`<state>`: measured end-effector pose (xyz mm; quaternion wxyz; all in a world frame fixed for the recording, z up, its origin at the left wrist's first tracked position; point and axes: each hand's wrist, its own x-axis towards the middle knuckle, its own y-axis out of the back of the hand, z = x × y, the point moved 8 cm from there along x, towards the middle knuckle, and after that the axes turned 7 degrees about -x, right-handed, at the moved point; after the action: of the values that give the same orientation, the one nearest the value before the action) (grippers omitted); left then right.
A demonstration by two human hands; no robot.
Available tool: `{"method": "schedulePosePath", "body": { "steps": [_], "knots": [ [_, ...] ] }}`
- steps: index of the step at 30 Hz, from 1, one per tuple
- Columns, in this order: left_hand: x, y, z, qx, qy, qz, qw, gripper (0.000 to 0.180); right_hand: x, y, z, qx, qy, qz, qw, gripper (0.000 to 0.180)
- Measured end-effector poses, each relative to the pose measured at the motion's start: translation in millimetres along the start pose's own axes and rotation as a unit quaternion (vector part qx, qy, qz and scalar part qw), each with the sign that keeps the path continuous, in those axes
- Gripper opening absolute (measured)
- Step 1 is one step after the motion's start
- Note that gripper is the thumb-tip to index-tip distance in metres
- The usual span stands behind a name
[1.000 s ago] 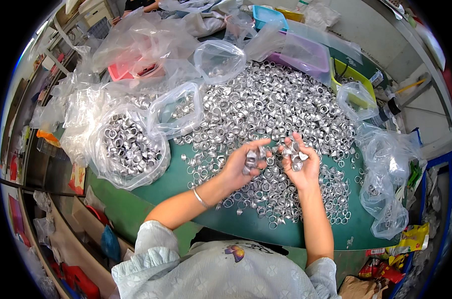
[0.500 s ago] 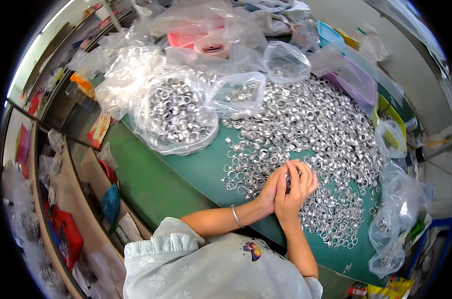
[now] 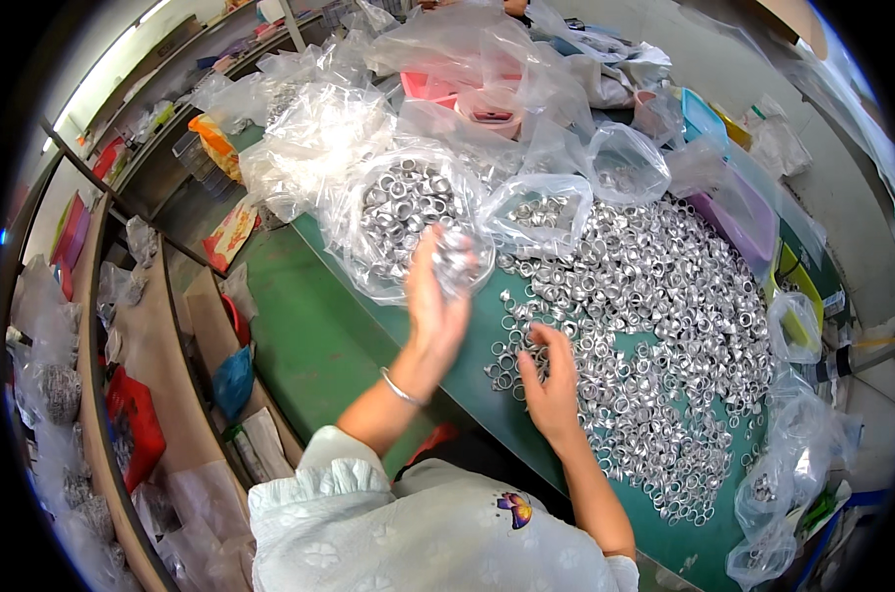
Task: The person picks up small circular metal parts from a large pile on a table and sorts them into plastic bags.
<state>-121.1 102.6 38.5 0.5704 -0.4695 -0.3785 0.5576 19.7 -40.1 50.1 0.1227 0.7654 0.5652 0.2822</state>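
Observation:
My left hand point(image 3: 435, 314), a bangle at its wrist, reaches to the near edge of a clear plastic bag point(image 3: 357, 278). A blurred handful of silvery metal rings point(image 3: 455, 255) lies against its palm and fingers. Inside that open bag sits a heap of similar rings point(image 3: 403, 197). My right hand point(image 3: 554, 387) is open, thumb and fingers apart, at the near left side of a wide spread of loose rings point(image 3: 654, 296) on the green table point(image 3: 487, 424). Nothing shows in its grasp, though its palm is partly hidden.
Two smaller open plastic bags point(image 3: 536, 242) lie beyond the spread. Pink, blue, purple point(image 3: 748, 222) and yellow-green bins stand along the back and right. Crumpled bags point(image 3: 778, 474) line the right edge. Shelving point(image 3: 132, 365) runs along the left.
My hands, cupped together over the loose rings before, have parted. The left has swung left to the bag with rings; the right has opened and moved slightly left. The view has shifted.

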Motion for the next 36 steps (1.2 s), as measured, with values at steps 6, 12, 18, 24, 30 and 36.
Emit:
{"method": "schedulePosePath", "body": {
  "steps": [6,12,18,24,30,36],
  "knots": [
    [52,-46,83,0.699,-0.516,-0.202,0.452,0.021,50,-60,29,0.049,-0.074,-0.042,0.995,0.051],
    [74,-32,56,0.761,-0.561,-0.212,0.248,0.029,113,-110,47,0.150,-0.303,-0.071,0.938,0.043],
    [81,-36,53,0.766,-0.551,-0.208,0.260,0.027,147,-101,11,0.193,-0.155,0.002,0.969,0.012],
    [146,-45,49,0.841,-0.385,-0.242,0.294,0.020,200,-58,-38,0.224,-0.155,0.056,0.961,0.012],
    [132,-55,31,0.843,-0.405,-0.296,0.194,0.029,190,-44,-12,0.273,-0.142,0.076,0.948,0.015],
    [115,-59,34,0.869,-0.268,-0.338,0.242,0.031,162,-40,-25,0.230,-0.112,0.013,0.967,0.016]
  ]
}}
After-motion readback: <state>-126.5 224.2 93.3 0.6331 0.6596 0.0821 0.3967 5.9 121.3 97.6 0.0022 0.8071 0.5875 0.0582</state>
